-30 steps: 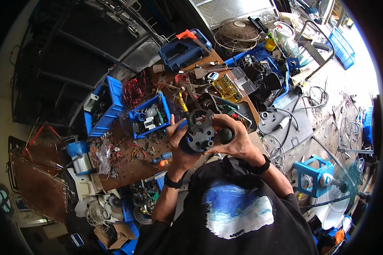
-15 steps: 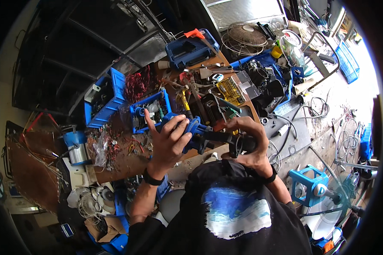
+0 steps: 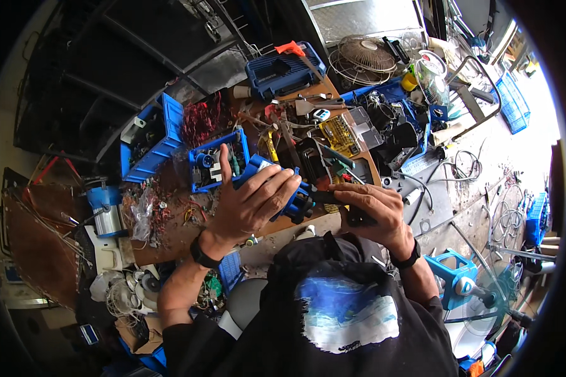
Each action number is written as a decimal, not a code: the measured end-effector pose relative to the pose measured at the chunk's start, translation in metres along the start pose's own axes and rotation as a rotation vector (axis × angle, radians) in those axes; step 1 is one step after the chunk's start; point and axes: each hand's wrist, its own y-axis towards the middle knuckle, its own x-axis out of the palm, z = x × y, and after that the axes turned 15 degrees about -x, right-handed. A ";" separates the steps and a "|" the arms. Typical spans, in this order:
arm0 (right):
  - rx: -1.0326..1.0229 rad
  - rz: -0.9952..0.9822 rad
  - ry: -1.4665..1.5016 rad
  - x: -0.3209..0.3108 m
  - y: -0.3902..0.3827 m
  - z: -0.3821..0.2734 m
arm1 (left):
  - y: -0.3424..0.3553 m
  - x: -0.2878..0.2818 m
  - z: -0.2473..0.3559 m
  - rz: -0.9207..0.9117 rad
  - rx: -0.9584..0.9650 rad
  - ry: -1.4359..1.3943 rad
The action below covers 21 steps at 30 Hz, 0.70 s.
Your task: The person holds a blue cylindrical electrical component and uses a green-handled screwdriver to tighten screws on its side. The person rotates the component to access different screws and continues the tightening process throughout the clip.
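Note:
A blue device with a ribbed round body and black fittings is held above the front edge of the workbench. My left hand is closed round its blue body, with one finger sticking up. From its right side runs a black bar-like part. My right hand is closed over the end of that part, palm down, and hides most of it. What the device is, I cannot make out. Just behind it stands a small blue bin holding small parts and a green-handled tool.
Tools, a yellow bit case and an orange-handled saw crowd the bench. Another blue bin stands at left beside loose wires. Fans, cables and a blue stool are at right.
My right hand has turned over, so its fingers now lie across the black part. My left hand has shifted slightly left and its fingers reach further over the blue body.

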 end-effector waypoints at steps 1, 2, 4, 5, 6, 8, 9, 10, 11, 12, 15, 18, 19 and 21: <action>-0.007 -0.032 0.002 -0.004 0.004 0.000 | 0.001 -0.001 0.000 -0.011 0.039 0.008; -0.013 -0.064 0.004 -0.009 0.008 0.001 | 0.002 -0.003 0.000 -0.025 0.100 0.019; -0.006 -0.189 0.076 -0.019 0.019 0.005 | 0.004 -0.003 -0.002 -0.080 0.170 0.017; -0.001 -0.252 0.112 -0.023 0.023 0.007 | 0.005 -0.002 -0.004 -0.109 0.206 0.014; 0.043 -0.256 0.133 -0.023 0.028 0.009 | 0.006 -0.001 -0.007 -0.130 0.205 -0.004; 0.067 -0.229 0.206 -0.022 0.037 0.017 | 0.006 0.000 -0.010 -0.140 0.194 -0.009; 0.080 -0.212 0.242 -0.021 0.039 0.020 | 0.006 0.000 -0.012 -0.145 0.190 -0.012; 0.145 -0.223 0.252 -0.022 0.039 0.025 | 0.006 0.004 -0.016 -0.131 0.179 -0.012; 0.158 -0.250 0.245 -0.022 0.042 0.027 | 0.005 0.007 -0.018 -0.117 0.168 -0.012; 0.171 -0.278 0.237 -0.022 0.046 0.028 | 0.002 0.008 -0.017 -0.114 0.163 0.000; 0.226 -0.366 0.326 -0.017 0.048 0.050 | -0.005 0.018 -0.021 -0.184 0.158 -0.039; 0.253 -0.394 0.480 -0.002 0.045 0.077 | -0.011 0.032 -0.020 -0.238 0.129 -0.110; 0.293 -0.425 0.499 0.000 0.050 0.079 | -0.013 0.034 -0.022 -0.261 0.118 -0.130; 0.372 -0.490 0.539 0.007 0.059 0.082 | -0.020 0.039 -0.029 -0.308 0.094 -0.172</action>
